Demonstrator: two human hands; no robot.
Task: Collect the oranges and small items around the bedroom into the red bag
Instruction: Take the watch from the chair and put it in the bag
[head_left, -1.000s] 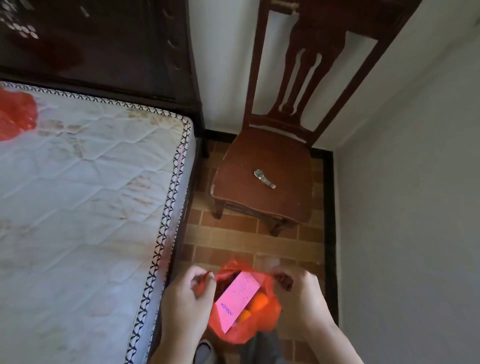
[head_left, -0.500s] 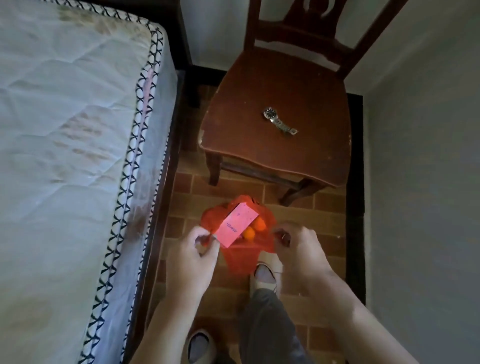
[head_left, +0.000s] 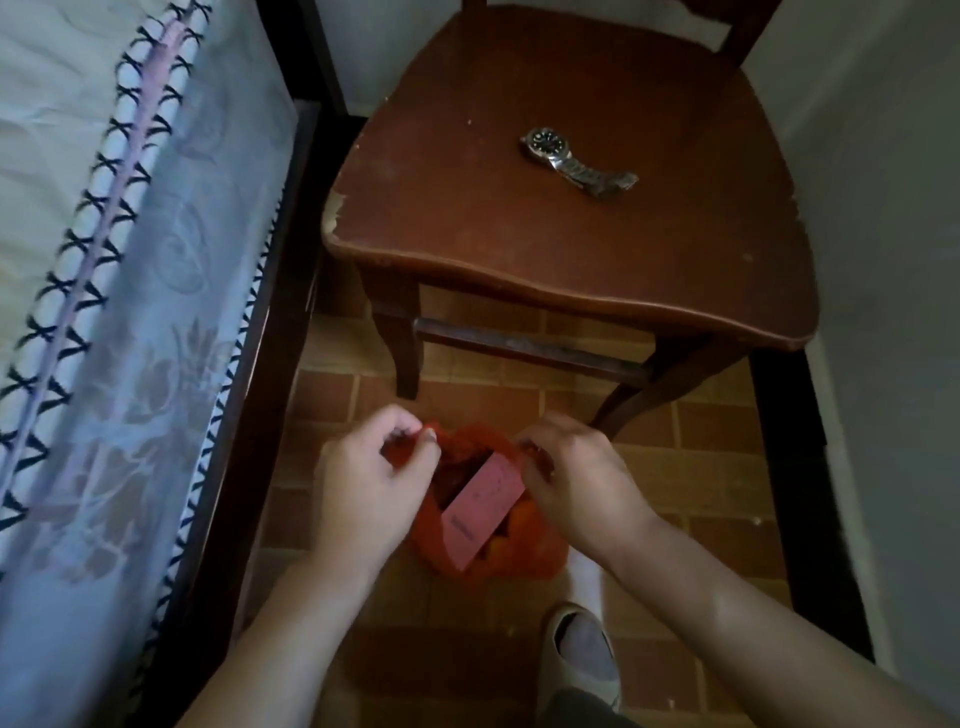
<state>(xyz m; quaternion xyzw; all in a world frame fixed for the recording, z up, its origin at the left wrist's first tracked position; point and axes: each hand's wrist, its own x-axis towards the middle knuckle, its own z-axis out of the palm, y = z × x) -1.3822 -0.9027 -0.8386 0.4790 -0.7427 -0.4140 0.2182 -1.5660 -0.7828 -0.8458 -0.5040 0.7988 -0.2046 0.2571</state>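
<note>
Head camera looks down on two bare hands holding a red bag between them, low over the brick-patterned floor. Left hand pinches the bag's rim on its left side, fingers curled around the thin plastic. Right hand grips the rim on the opposite side, fingers curled as well, so the mouth of the bag is held apart. A pink card stands tilted in the opening, its upper end near the right hand and its lower end pointing toward the person. Oranges show beside and under the card inside the bag; how many cannot be told.

Just beyond the hands stands a brown wooden chair with a worn, chipped front edge. A metal wristwatch lies flat on the seat, toward its back right, dial at the left and band stretched to the right, well apart from the bag and both hands.

On the left runs a bed with a pale patterned mattress trimmed in dark cross stitching, set in a dark wood frame. Below the bag a foot in a light slipper rests on the floor. A grey wall closes the right side.
</note>
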